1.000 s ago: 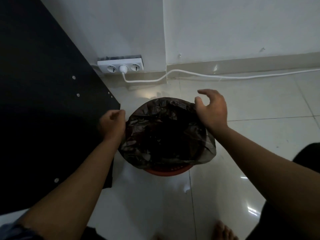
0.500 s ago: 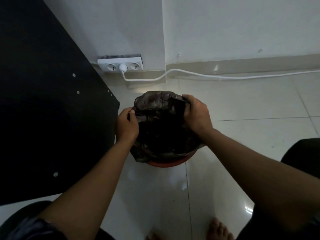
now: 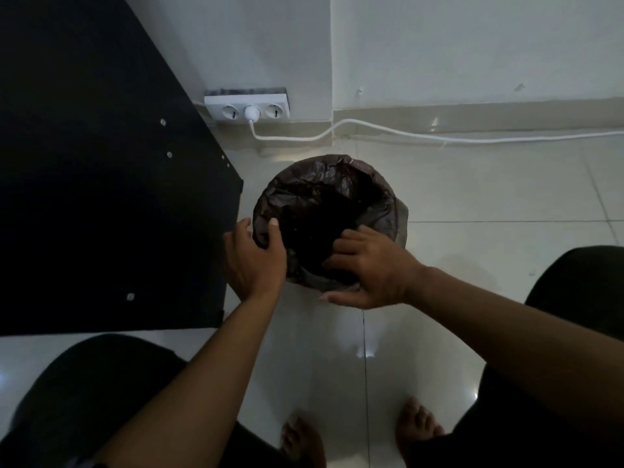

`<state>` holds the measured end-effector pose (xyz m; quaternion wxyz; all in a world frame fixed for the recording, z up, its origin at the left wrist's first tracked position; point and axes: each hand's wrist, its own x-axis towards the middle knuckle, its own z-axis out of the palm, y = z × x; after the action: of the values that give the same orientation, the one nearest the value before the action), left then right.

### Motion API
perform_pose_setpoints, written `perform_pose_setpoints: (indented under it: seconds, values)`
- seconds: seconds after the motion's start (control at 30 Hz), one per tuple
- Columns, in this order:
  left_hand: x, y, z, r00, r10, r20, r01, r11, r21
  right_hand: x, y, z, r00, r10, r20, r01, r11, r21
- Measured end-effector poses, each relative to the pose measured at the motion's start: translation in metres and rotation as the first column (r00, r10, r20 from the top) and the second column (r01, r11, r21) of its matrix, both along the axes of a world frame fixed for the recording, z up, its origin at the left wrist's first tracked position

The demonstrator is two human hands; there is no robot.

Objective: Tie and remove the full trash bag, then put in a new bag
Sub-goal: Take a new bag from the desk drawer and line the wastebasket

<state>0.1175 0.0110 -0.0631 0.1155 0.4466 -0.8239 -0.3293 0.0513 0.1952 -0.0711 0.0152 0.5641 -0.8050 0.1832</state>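
A dark crinkled trash bag (image 3: 314, 194) lines a round bin on the floor, its mouth spread open over the rim. The bin itself is almost wholly covered by the bag. My left hand (image 3: 256, 261) grips the bag's near-left edge, thumb lying over the plastic. My right hand (image 3: 368, 268) rests at the near-right edge, fingers curled into the bag's mouth and onto the plastic.
A black furniture panel (image 3: 101, 184) stands close on the left of the bin. A white power strip (image 3: 248, 108) sits against the wall, with a white cable (image 3: 439, 138) running right along the skirting. My bare feet (image 3: 304, 440) are on the glossy tile floor.
Both hands have moved from the sides of the bag to its near edge. The bag, bunched between them half a second ago, now lies spread wide over the rim.
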Motion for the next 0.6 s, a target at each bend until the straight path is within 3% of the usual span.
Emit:
perform_pose_setpoints:
  seconds: [0.2, 0.3, 0.37, 0.47, 0.53, 0.6]
  values:
    - [0.028, 0.003, -0.013, 0.980, 0.070, -0.187, -0.047, 0.991, 0.124, 0.023, 0.005, -0.013, 0.977, 0.094, -0.190, -0.112, 0.990, -0.086]
    - [0.031, 0.004, -0.015, 0.944, 0.222, -0.244, -0.162, 0.957, 0.242, 0.025, 0.010, -0.012, 0.963, 0.108, -0.248, -0.130, 0.989, -0.075]
    - [0.032, 0.003, -0.022, 0.929, 0.295, -0.224, -0.223, 0.928, 0.299, 0.025, 0.015, -0.014, 0.958, 0.130, -0.257, -0.144, 0.989, -0.033]
    - [0.031, 0.001, -0.034, 0.951, 0.284, -0.126, -0.226, 0.910, 0.347, 0.023, 0.021, -0.013, 0.980, 0.128, -0.152, -0.129, 0.992, 0.000]
    - [0.029, -0.001, -0.034, 0.955, 0.286, -0.079, -0.236, 0.893, 0.382, 0.024, 0.019, -0.005, 0.999, -0.010, -0.047, 0.007, 0.997, -0.073]
    - [0.025, -0.001, -0.027, 0.958, 0.280, -0.061, -0.251, 0.923, 0.291, 0.023, 0.010, 0.006, 0.939, -0.336, 0.070, 0.343, 0.914, -0.217]
